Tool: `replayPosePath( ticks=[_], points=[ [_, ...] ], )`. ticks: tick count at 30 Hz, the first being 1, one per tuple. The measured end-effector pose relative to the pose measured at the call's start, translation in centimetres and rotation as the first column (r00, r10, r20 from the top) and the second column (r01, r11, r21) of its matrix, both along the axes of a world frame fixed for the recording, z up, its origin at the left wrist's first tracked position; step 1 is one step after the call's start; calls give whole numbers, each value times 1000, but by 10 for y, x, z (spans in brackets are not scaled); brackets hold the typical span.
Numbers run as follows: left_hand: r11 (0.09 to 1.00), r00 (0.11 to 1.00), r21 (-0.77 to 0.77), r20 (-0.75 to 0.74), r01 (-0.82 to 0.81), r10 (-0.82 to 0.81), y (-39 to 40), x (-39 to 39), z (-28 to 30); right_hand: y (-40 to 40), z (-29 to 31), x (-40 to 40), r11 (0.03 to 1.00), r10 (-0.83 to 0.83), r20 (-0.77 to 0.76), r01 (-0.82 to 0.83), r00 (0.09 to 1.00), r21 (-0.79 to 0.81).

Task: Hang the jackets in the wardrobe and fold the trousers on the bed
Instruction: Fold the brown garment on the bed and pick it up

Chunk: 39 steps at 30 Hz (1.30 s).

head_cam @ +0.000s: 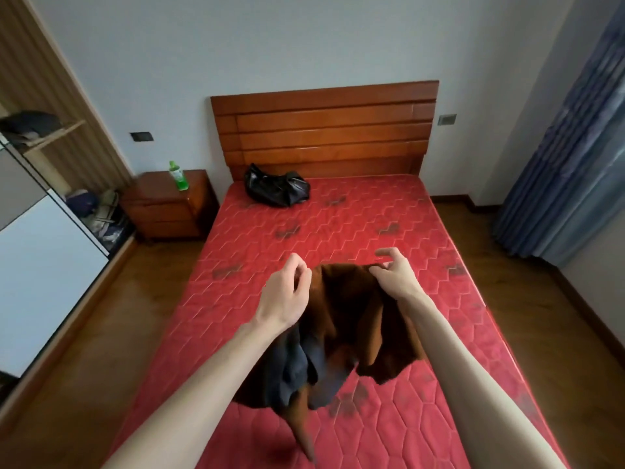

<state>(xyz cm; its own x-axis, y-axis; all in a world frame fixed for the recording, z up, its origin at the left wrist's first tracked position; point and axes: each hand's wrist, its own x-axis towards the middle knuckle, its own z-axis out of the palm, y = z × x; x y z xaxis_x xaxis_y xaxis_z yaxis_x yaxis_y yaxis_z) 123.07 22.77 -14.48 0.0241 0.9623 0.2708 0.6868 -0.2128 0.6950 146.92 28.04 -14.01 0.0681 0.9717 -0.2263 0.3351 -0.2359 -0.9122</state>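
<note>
The bedroom contains a bed (422, 231) with a red quilted mattress and a slatted wooden headboard (324, 126) set against a pale wall. A wooden nightstand (169, 211) stands left of the bed and carries a green bottle (178, 176); its label is too small to read. A black bag (277, 189) lies on the mattress near the headboard. An open wardrobe (44, 137) occupies the left wall, and blue curtains (568, 140) hang at right. No legible writing or brand appears anywhere. A brown garment (351, 316) is on the near half of the mattress, bunched together with a dark grey-blue garment (297, 367) under its left side; the brown garment's long axis runs roughly from the headboard side toward the viewer, with one narrow end trailing to the near edge. The left hand (284, 292) hovers above the left edge with fingers curled, and whether it holds fabric cannot be determined. The right hand (395, 272) pinches the upper right edge of the brown garment with its lower fingers, index finger extended.
</note>
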Motion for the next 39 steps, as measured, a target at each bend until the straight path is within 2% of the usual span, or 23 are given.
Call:
replayPosePath(
  ticks=[3,7,9,10,13,16,19,22,23,25,30,33,36,39],
  points=[
    [998,957,-22,-284,52,-56,-2,-20,-5,0,13,-6,1000,17,-107,-20,994,-21],
    [972,859,-196,-469,126,-206,-13,-55,-17,1,30,-24,998,-56,-263,48,963,-37],
    [955,765,-215,-573,206,-294,-15,-69,-27,3,34,-31,995,-99,-279,94,955,-30],
    [947,753,-199,-574,254,-323,-14,-74,-32,3,35,-34,995,-103,-264,102,959,-19],
    [952,878,-159,-370,261,-303,-14,-81,-30,3,33,-48,995,-68,-135,77,989,62],
    [945,968,-246,-68,217,-240,-10,-80,-15,0,25,-58,985,-53,41,45,998,169],
    [948,969,-250,197,195,-148,-3,-75,2,-7,8,-67,974,43,303,-108,952,200],
    [956,921,-207,372,206,-117,2,-68,21,-27,-10,-84,951,102,438,-217,893,221],
    [954,907,-200,400,223,-129,3,-66,27,-34,-16,-88,933,111,447,-248,888,261],
    [952,897,-194,420,238,-139,5,-65,35,-45,-20,-97,906,176,365,-295,914,303],
    [964,879,-200,474,174,-60,7,-77,36,-58,-10,-112,862,395,268,-455,879,222],
    [963,878,-219,477,156,-33,4,-87,34,-63,-3,-120,844,442,212,-484,872,231],
    [960,884,-234,466,153,-28,1,-94,31,-62,-7,-136,802,407,357,-516,841,300],
    [953,886,-262,464,149,-11,-2,-103,31,-62,-9,-151,791,383,348,-498,856,356]
  ],
)
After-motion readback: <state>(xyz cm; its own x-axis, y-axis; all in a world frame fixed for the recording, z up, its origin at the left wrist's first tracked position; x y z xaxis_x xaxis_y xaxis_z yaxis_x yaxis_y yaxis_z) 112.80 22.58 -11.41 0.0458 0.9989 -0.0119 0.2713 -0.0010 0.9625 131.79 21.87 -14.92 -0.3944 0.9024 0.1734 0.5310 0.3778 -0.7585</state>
